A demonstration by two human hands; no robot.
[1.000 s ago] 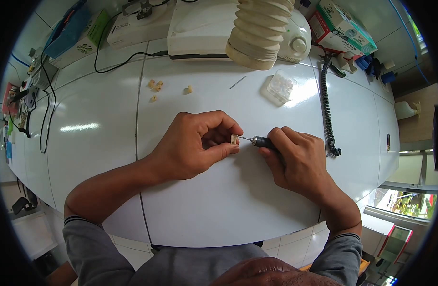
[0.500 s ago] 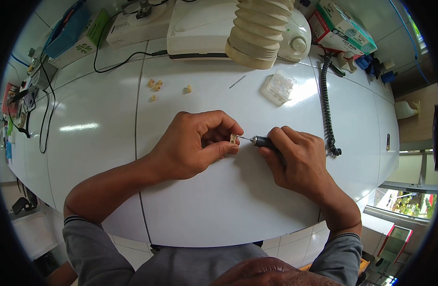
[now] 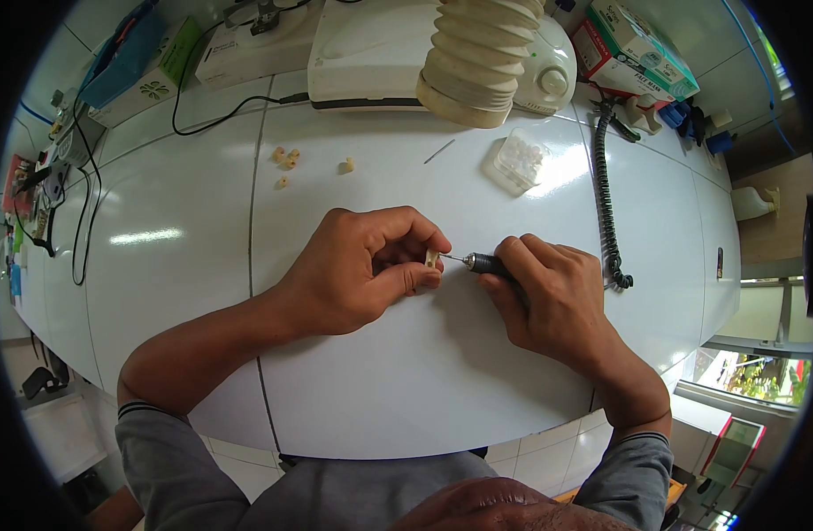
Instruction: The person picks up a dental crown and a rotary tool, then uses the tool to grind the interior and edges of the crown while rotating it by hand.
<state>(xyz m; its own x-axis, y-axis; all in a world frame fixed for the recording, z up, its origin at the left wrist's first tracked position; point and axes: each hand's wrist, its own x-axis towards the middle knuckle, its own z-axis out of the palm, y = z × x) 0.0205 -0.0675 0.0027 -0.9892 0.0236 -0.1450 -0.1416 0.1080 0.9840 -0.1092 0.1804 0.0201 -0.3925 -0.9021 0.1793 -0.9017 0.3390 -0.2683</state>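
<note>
A small cream-coloured piece (image 3: 433,258) is held just above the white table (image 3: 406,372), near its middle. The left hand (image 3: 358,270) pinches this piece between the thumb and the forefinger, with the other fingers curled in. The thin bit of a handpiece (image 3: 484,263) touches the right side of the piece. The right hand (image 3: 552,301) is closed around the handpiece like around a pen, and its side rests on the table. The two hands are just beside each other, with only the bit between them.

Farther from the person, a few similar small pieces (image 3: 285,159) lie together on the table, and one more piece (image 3: 346,165) lies a little to the right of them. A thin pin (image 3: 440,151) lies near a clear box (image 3: 519,160). A black coiled cord (image 3: 605,195) runs along the right side of the table. At the far edge, a ribbed hose (image 3: 477,57) hangs in front of a white machine (image 3: 367,53).
</note>
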